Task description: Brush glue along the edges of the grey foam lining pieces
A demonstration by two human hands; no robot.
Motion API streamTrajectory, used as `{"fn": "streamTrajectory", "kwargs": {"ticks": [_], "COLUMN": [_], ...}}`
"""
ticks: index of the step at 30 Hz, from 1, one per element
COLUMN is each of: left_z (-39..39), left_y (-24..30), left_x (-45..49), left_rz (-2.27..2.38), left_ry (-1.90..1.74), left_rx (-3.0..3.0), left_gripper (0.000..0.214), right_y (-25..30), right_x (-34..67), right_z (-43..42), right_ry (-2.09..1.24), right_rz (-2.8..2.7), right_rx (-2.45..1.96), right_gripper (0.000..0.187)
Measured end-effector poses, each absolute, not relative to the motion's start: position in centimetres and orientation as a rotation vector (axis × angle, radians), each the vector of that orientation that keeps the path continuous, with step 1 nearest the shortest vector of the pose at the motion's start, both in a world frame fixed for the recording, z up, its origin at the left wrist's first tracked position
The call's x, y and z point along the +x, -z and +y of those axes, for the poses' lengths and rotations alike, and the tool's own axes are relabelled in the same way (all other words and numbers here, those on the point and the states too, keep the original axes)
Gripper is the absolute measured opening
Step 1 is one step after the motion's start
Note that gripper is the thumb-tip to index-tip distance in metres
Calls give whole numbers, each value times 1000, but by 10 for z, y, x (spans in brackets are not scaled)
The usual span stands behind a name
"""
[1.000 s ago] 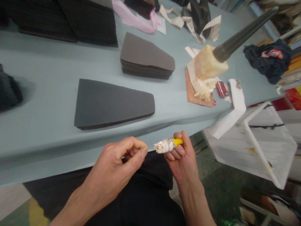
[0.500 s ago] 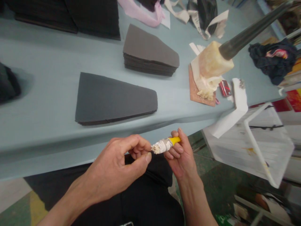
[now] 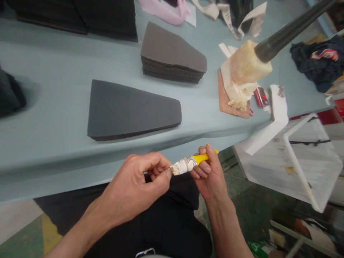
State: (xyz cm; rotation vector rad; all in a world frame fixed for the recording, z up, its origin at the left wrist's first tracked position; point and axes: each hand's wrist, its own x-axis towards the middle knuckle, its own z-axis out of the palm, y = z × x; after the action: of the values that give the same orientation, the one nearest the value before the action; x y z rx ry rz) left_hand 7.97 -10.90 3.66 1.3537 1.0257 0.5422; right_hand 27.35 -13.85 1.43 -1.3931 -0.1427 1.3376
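A paintbrush [image 3: 202, 158] with a yellow handle and a pale, crusted wrapping below its metal band lies across the fingers of my right hand [image 3: 212, 177]. Those fingers are closed around the handle. At the bristle end, the thumb and forefinger of my left hand [image 3: 139, 182] pinch the ragged tip. Both hands are over my lap, just off the table's front edge. On the table above them rests a tapered dark grey stack [image 3: 134, 111] of flat pieces. Behind it stands a taller stack [image 3: 173, 52] of similar shape, more brownish grey.
A yellowish, glue-crusted container [image 3: 245, 66] with a long dark handle stands on a brown board [image 3: 223, 96]. Nearby are a red box [image 3: 261, 97] and a white strip [image 3: 279, 107] hanging over the edge. Black stacks [image 3: 107, 18] sit at the back left, a translucent bin [image 3: 317, 161] at right.
My left thumb and forefinger have closed onto the bristle tip. More of the yellow handle now shows past my right thumb. The view has shifted slightly.
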Motion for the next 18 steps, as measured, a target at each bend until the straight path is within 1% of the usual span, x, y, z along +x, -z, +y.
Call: {"fn": "streamTrajectory", "kwargs": {"ticks": [6,10,12,13,16,18], "left_z": [-112,-120,-125,-128,-137,-140], "left_y": [-34,-22,-15,-13,-10,-14], "left_x": [83,62,43,35,23,30], "left_rz": [1078,1239,1371,1416,1288,1198], "left_ry": [-503,-577,-621,-615,-516,-482], "left_rx": [1450,1615,1615,1584,1509,1468], "left_gripper": [24,21,23,27,42,46], "right_y": [-17,-38,-49,-53,-51,-43], "right_x": [273,290,303,308,309,299], "right_z": [-143,-146,-148,-148,-148,-147], "right_ry": [-1256,-1021,-903,-898,-1100,-1257], "right_rz": [-309,-394,-409,-416,-403,-347], "right_rx": [-1399,-1338,-1298,-1295,-1314,-1338], "right_gripper": [58,54,53,53,53,54]}}
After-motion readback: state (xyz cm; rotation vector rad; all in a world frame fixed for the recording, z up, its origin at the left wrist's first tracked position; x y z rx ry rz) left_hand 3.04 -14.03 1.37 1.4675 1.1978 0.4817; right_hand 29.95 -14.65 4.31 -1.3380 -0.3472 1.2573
